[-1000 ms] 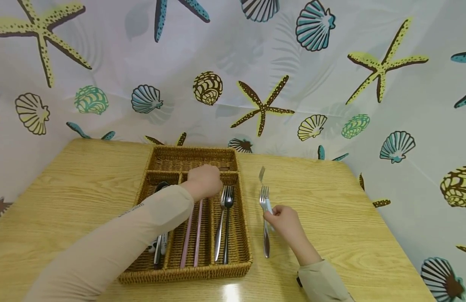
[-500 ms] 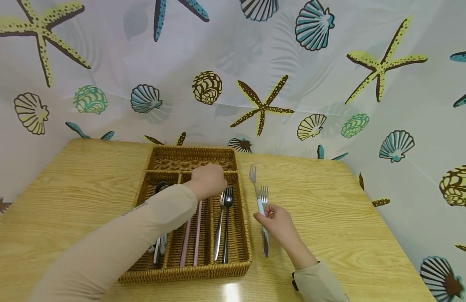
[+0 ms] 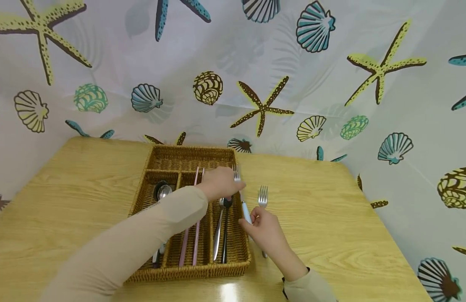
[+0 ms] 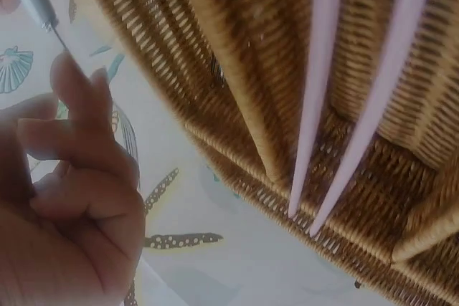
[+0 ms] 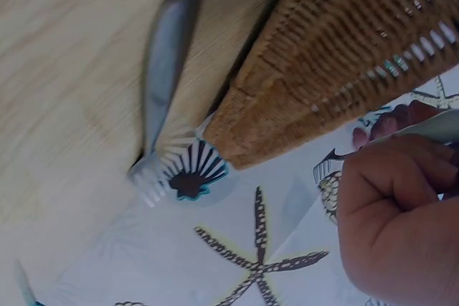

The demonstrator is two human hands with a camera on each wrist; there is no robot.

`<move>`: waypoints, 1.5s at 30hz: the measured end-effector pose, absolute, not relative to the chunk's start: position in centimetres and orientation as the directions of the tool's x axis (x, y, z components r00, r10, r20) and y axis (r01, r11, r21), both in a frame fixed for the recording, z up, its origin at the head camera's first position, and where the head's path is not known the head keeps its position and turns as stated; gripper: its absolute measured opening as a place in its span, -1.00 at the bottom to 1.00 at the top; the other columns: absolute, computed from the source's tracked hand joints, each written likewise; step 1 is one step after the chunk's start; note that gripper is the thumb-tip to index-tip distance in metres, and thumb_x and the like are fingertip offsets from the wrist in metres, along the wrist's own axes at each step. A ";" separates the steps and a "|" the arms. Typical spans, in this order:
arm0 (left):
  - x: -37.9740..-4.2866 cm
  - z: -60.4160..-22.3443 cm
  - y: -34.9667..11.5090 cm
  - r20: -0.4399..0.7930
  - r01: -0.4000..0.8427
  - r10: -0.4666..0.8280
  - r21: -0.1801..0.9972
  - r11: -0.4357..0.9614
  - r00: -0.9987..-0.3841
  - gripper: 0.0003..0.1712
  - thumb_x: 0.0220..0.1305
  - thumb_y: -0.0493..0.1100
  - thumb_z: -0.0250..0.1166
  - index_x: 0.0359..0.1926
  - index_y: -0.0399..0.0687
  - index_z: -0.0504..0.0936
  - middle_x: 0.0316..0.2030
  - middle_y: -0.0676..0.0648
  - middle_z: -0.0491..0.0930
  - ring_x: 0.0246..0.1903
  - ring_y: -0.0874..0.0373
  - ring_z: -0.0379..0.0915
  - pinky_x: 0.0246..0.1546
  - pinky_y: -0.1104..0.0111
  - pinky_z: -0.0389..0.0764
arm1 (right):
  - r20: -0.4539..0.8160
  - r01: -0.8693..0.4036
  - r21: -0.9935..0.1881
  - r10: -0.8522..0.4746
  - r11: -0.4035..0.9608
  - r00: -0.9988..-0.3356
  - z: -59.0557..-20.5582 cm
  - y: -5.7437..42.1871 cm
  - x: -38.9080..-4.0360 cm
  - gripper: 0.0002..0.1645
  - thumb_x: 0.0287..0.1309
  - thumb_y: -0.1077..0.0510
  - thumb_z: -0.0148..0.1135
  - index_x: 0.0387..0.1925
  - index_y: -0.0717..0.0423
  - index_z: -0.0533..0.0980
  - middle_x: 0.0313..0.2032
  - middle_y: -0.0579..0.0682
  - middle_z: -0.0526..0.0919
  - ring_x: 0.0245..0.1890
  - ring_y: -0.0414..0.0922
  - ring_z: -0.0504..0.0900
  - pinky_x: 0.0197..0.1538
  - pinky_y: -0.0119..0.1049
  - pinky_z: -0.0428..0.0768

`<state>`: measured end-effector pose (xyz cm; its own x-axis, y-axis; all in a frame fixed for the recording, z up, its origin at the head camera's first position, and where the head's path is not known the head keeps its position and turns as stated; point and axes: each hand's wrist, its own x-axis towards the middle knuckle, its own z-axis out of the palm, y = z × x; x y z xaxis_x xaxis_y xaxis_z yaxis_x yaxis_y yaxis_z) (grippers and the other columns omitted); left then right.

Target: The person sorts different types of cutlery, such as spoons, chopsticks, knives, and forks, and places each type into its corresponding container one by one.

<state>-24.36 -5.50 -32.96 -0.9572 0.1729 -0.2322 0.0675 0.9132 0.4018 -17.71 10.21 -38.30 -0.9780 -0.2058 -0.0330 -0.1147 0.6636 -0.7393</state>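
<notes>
My right hand [image 3: 264,230] pinches a fork by its light blue handle [image 3: 246,212], holding it tilted over the right rim of the wicker tray. The fork's tines [image 3: 236,174] point away from me. My left hand [image 3: 219,183] reaches over the tray to this fork. Its fingertips are right at the metal neck, and the left wrist view shows the neck passing behind a finger; whether they grip it, I cannot tell. Another fork [image 5: 161,69], with a plain metal handle, lies on the table beside the tray, partly covered by my right hand in the head view.
The wicker tray [image 3: 195,274] has several compartments. Pink chopsticks [image 3: 197,243] lie in the middle one, a metal fork [image 3: 218,239] and a dark fork [image 3: 224,235] to their right. Spoons [image 3: 164,191] lie at the left. A shell-patterned cloth [image 3: 233,54] hangs behind the table.
My right hand has carried the light blue-handled fork left, from above the table fork to the tray's rim. My left hand has shifted right toward it, uncovering the chopsticks' far ends and a spoon.
</notes>
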 end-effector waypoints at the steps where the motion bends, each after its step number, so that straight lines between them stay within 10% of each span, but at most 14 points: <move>1: -24.3 -33.2 -5.4 -0.238 0.066 0.181 0.424 0.903 -0.954 -0.50 0.31 0.16 0.08 -0.59 -0.05 0.63 -0.62 -0.02 0.66 -0.76 0.24 0.34 -0.75 0.45 0.27 | -0.028 -0.127 -0.735 -0.217 0.666 -0.976 -38.3 10.0 -17.5 -0.67 0.09 0.12 0.27 -0.59 0.11 0.30 -0.80 -0.17 0.19 -0.78 -0.28 0.13 -0.69 -0.49 0.10; 11: -25.1 -34.8 -6.6 -0.301 -0.079 0.223 0.738 0.670 -0.927 -0.62 0.22 -0.29 0.09 -0.71 -0.17 0.63 -0.68 -0.10 0.63 -0.83 0.28 -0.04 -0.71 0.45 0.08 | -0.003 -0.172 -0.729 -0.254 0.662 -0.967 -38.5 9.0 -17.1 -0.64 0.11 -0.02 0.29 -0.54 0.12 0.39 -0.80 -0.19 0.20 -0.79 -0.29 0.12 -0.69 -0.48 0.09; 18: -25.5 -34.4 -7.0 -0.385 -0.010 0.251 0.562 0.827 -0.888 -0.60 0.30 -0.20 0.15 -0.68 -0.14 0.66 -0.45 -0.15 0.71 -0.77 0.28 0.05 -0.53 0.45 0.23 | -0.008 -0.090 -0.769 -0.150 0.633 -0.989 -37.6 10.5 -17.4 -0.55 0.20 -0.17 0.15 -0.44 0.16 0.48 -0.79 -0.15 0.19 -0.79 -0.25 0.10 -0.67 -0.44 0.12; 25: -25.4 -35.4 -6.1 -0.451 0.074 0.260 0.390 0.918 -0.854 -0.59 0.28 -0.24 0.19 -0.75 -0.02 0.55 -0.80 0.07 0.34 -0.75 0.26 -0.08 -0.59 0.41 0.14 | -0.031 -0.009 -0.788 -0.056 0.615 -0.998 -37.3 13.2 -18.2 -0.49 0.28 -0.20 0.03 -0.39 0.18 0.51 -0.79 -0.14 0.20 -0.79 -0.25 0.08 -0.68 -0.42 0.12; 32: -24.8 -36.2 -4.5 -0.434 0.090 0.213 0.286 0.954 -0.875 -0.75 0.30 -0.28 0.12 -0.44 -0.11 0.70 -0.68 -0.01 0.55 -0.82 0.27 0.06 -0.75 0.44 0.12 | -0.023 0.003 -0.754 -0.022 0.657 -0.999 -37.3 14.6 -18.9 -0.50 0.31 -0.17 0.01 -0.40 0.19 0.51 -0.81 -0.14 0.19 -0.80 -0.24 0.08 -0.68 -0.40 0.14; 41: -24.2 -36.9 -3.1 -0.374 0.169 0.182 0.066 0.983 -0.910 -0.75 0.34 -0.21 0.06 -0.20 -0.10 0.68 -0.77 0.05 0.18 -0.80 0.28 -0.20 -0.74 0.45 -0.04 | -0.064 0.000 -0.668 -0.058 0.744 -0.996 -37.4 15.2 -19.1 -0.71 0.26 0.03 0.13 -0.40 0.20 0.53 -0.79 -0.12 0.21 -0.78 -0.22 0.12 -0.65 -0.38 0.18; 45: -24.1 -37.5 -2.8 -0.358 0.194 0.156 -0.073 0.978 -0.921 -0.73 0.34 -0.15 0.09 -0.03 -0.02 0.63 -0.53 0.07 0.48 -0.78 0.27 -0.21 -0.72 0.44 -0.04 | -0.127 -0.029 -0.563 -0.122 0.826 -0.984 -37.8 15.3 -19.1 -0.80 0.17 0.12 0.20 -0.46 0.17 0.54 -0.79 -0.13 0.25 -0.76 -0.23 0.17 -0.62 -0.38 0.20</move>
